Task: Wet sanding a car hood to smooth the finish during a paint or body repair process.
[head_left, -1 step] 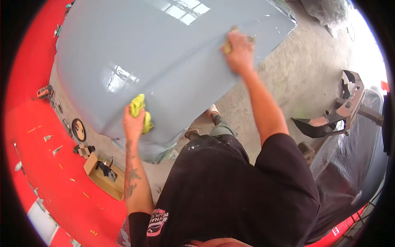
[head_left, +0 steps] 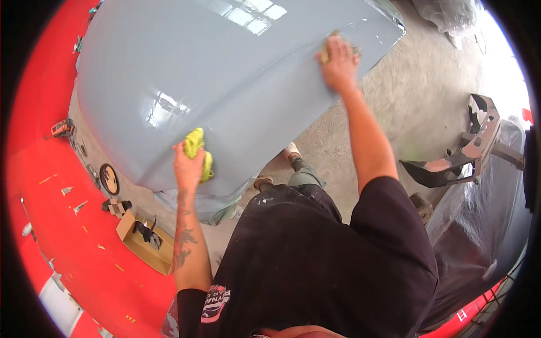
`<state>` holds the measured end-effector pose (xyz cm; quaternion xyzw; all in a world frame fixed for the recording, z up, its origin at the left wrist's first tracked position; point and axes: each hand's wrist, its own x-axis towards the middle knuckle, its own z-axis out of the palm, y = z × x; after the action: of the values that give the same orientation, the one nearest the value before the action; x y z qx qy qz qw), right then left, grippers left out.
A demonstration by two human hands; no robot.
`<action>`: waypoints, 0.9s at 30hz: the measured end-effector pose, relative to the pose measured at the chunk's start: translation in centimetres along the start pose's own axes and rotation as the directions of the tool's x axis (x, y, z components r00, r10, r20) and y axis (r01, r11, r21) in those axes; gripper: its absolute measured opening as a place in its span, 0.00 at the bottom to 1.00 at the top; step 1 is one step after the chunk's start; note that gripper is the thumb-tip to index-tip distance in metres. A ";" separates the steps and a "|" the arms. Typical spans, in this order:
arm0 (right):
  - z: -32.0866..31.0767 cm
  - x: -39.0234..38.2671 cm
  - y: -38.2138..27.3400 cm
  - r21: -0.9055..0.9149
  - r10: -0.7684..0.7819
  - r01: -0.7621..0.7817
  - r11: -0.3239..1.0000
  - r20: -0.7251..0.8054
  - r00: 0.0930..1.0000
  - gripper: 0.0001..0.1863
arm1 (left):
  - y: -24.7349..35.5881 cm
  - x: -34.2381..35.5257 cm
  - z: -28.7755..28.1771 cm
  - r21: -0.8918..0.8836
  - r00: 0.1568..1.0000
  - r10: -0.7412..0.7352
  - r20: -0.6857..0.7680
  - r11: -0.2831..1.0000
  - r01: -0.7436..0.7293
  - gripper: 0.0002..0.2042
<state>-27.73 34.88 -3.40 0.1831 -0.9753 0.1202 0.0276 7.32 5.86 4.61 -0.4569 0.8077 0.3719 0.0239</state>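
A large glossy grey-blue car body panel (head_left: 141, 67) fills the upper middle, with window reflections on it. My left hand (head_left: 187, 164) grips a crumpled yellow-green cloth (head_left: 195, 141) on the lower part of the panel, near a raised crease. Higher up, toward the panel's right edge, my right hand (head_left: 340, 66) presses on a dull yellowish pad or cloth (head_left: 324, 55); its exact shape is mostly hidden under the fingers.
Red surface (head_left: 67, 225) at left, with a power tool (head_left: 61, 128), round tin (head_left: 109, 178) and open cardboard box (head_left: 158, 253) nearby. At right, a bumper piece (head_left: 451, 172) on a stand, plastic-covered items (head_left: 468, 231) and a wrapped bundle (head_left: 445, 17). Concrete floor (head_left: 394, 112).
My right hand with its pad has slid a little up and to the right along the panel. My left hand and cloth have shifted slightly right.
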 end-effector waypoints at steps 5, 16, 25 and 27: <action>1.5 -1.1 -2.1 -0.063 -0.042 0.035 0.997 -0.125 0.991 0.32 | 4.8 -1.0 5.5 0.190 0.989 0.146 0.032 0.970 -0.150 0.35; -0.6 -4.1 -0.9 0.163 -0.230 0.221 0.962 0.043 0.972 0.32 | 4.0 -0.6 6.0 0.270 0.860 0.479 0.178 0.816 -0.511 0.38; -2.1 -5.0 -5.8 0.012 -0.123 0.123 0.992 0.109 0.986 0.38 | 1.3 -2.7 5.9 0.106 0.919 0.392 -0.036 0.916 -0.387 0.32; -1.4 -10.0 -11.7 0.029 -0.305 0.304 0.952 0.112 0.946 0.35 | 1.7 -2.7 5.5 -0.026 0.963 0.261 -0.071 0.964 -0.263 0.30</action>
<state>-14.13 28.20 -0.36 0.3384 -0.9346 0.1095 -0.0115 5.98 11.78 2.64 -0.3586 0.8547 0.3704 -0.0603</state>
